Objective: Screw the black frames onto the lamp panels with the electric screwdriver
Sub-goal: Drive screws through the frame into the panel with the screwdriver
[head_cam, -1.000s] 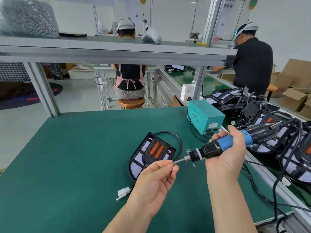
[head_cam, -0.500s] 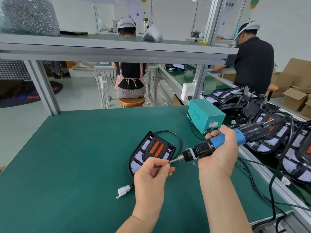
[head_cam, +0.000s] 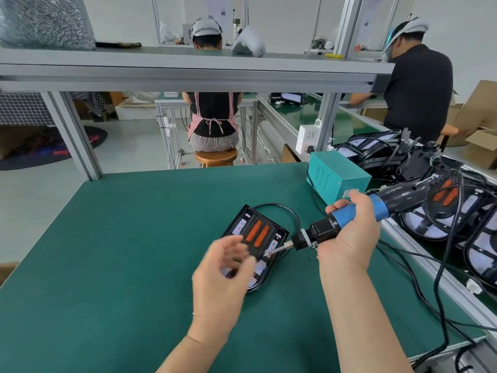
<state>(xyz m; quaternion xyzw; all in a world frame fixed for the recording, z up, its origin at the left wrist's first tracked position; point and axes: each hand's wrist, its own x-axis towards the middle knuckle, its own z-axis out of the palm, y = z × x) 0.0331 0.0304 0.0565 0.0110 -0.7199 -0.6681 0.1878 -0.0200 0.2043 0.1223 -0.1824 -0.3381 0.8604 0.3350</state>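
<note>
A lamp panel [head_cam: 255,232] with a black frame and two orange strips lies flat on the green bench [head_cam: 121,251]. My right hand [head_cam: 349,235] grips the blue and black electric screwdriver [head_cam: 347,216], whose bit tip points down-left at the panel's right side. Blurred by motion, my left hand [head_cam: 223,270] hovers over the panel's near end with loosely spread fingers and hides that end. I see nothing held in it.
A teal power box [head_cam: 336,181] stands at the bench's right rear. A heap of more lamp panels and cables [head_cam: 443,211] fills the right side. Black cables trail over the bench's right edge. Two people work at benches behind. An overhead shelf [head_cam: 188,74] spans the top.
My left hand has let go of the bit tip and dropped over the panel with its fingers spread. The screwdriver bit has swung down towards the panel.
</note>
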